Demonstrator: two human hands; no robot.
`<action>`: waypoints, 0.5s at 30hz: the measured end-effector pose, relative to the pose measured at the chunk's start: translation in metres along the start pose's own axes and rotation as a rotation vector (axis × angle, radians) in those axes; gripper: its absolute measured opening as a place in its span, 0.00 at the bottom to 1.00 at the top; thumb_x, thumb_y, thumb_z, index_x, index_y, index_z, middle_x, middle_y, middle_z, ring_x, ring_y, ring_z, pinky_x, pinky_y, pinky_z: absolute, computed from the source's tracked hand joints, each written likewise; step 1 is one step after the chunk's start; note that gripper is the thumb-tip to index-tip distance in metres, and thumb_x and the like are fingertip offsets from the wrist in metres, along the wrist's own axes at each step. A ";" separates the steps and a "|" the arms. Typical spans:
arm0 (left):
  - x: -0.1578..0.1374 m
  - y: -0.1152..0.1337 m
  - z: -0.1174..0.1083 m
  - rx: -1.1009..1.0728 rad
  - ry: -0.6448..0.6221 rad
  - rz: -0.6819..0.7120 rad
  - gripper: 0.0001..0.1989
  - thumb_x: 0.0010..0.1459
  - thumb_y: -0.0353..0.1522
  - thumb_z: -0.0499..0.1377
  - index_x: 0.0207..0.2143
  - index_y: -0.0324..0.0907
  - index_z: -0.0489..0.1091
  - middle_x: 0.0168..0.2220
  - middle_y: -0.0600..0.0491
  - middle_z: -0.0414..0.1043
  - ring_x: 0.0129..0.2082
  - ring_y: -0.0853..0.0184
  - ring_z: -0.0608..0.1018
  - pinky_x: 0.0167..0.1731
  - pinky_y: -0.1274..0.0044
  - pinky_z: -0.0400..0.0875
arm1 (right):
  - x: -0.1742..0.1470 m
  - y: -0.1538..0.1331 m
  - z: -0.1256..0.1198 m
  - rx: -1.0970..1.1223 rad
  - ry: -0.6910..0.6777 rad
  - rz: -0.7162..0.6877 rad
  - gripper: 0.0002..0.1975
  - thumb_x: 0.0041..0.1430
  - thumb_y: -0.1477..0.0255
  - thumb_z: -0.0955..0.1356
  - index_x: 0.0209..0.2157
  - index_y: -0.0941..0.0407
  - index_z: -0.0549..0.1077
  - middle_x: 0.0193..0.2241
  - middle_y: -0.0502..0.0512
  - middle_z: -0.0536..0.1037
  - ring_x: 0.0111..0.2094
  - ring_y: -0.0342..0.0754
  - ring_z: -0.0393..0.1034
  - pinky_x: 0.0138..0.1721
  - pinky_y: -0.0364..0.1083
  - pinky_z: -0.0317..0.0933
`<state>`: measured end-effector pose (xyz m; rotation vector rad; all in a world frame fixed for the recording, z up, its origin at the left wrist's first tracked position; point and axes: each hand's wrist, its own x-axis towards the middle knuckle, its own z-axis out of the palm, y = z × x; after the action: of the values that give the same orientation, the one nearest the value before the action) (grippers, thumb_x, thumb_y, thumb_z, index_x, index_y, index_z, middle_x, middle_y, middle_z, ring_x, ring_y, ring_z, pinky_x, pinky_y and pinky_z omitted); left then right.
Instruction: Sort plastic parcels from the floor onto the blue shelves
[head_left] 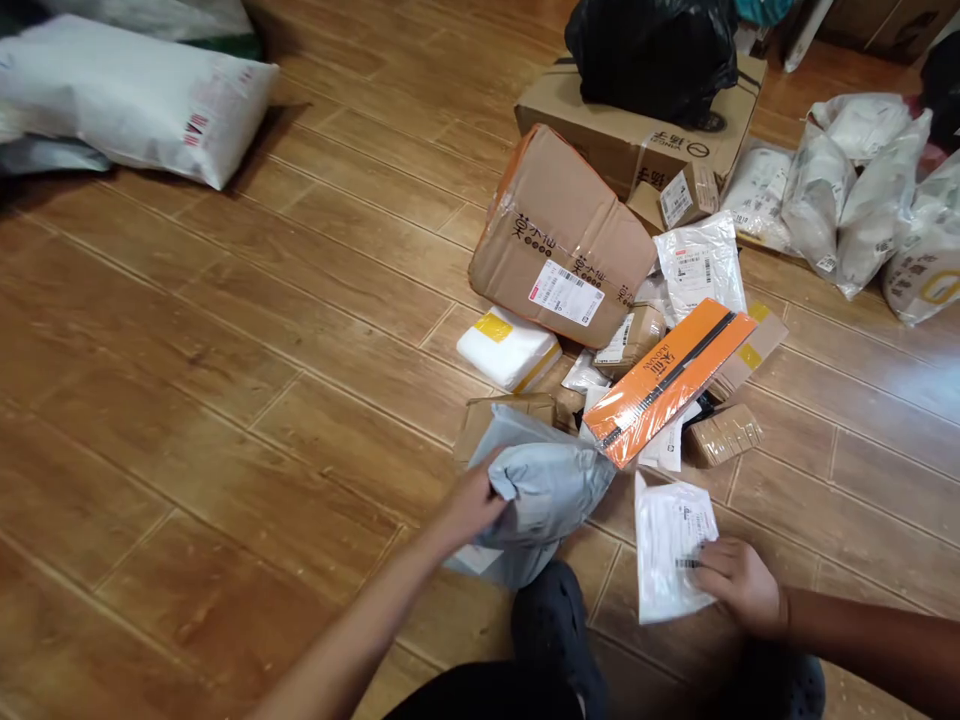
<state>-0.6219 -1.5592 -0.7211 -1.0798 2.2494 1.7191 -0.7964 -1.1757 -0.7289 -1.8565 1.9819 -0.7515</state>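
Note:
My left hand (472, 508) is closed on the edge of a pale grey plastic mailing bag (559, 485), its fingertips partly hidden by the folds. A flat white mailing bag (664, 555) with a printed label and barcode is pinched in my right hand (742, 587), just above the floor. Beyond both hands, an orange box (660, 385) with a black stripe lies slanted on other parcels. Close by are a white packet (506, 350) with yellow tape and a small brown box (724, 436). Behind them leans a large dented brown carton (555, 230) with a shipping label.
A big flat carton (585, 135) at the back carries a black plastic bag (652, 55). Several clear-wrapped white bundles (817, 185) stand at the right. White sacks (150, 95) lie at upper left on the wooden floor (225, 400). A dark clog (559, 625) is between my hands.

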 end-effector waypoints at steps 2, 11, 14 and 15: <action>0.015 0.013 -0.019 0.392 -0.138 0.110 0.22 0.48 0.27 0.59 0.47 0.45 0.78 0.47 0.45 0.83 0.51 0.48 0.80 0.58 0.60 0.71 | 0.011 -0.002 -0.016 -0.151 0.029 -0.206 0.15 0.72 0.76 0.60 0.32 0.53 0.73 0.21 0.49 0.72 0.24 0.46 0.64 0.26 0.47 0.53; -0.032 -0.056 0.038 0.385 0.708 -0.136 0.29 0.54 0.49 0.66 0.49 0.41 0.66 0.53 0.36 0.69 0.63 0.42 0.68 0.65 0.49 0.61 | 0.072 -0.015 0.008 -0.136 0.214 -0.359 0.20 0.75 0.77 0.59 0.29 0.55 0.73 0.19 0.48 0.68 0.24 0.44 0.59 0.26 0.47 0.51; -0.061 -0.097 0.064 0.004 0.760 -0.420 0.35 0.53 0.51 0.64 0.56 0.43 0.58 0.53 0.41 0.67 0.57 0.47 0.73 0.59 0.53 0.70 | 0.087 -0.020 0.025 -0.107 0.252 -0.453 0.15 0.72 0.76 0.63 0.29 0.54 0.74 0.19 0.47 0.68 0.25 0.45 0.59 0.29 0.47 0.54; -0.066 -0.103 0.070 -0.096 0.744 -0.420 0.39 0.49 0.51 0.67 0.57 0.44 0.56 0.52 0.42 0.68 0.55 0.48 0.75 0.58 0.54 0.71 | 0.093 -0.022 0.032 -0.109 0.282 -0.467 0.14 0.71 0.76 0.65 0.30 0.54 0.75 0.20 0.47 0.71 0.26 0.45 0.60 0.31 0.47 0.56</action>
<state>-0.5350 -1.4776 -0.7966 -2.3167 2.0248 1.3939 -0.7701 -1.2732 -0.7309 -2.4373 1.7842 -1.1051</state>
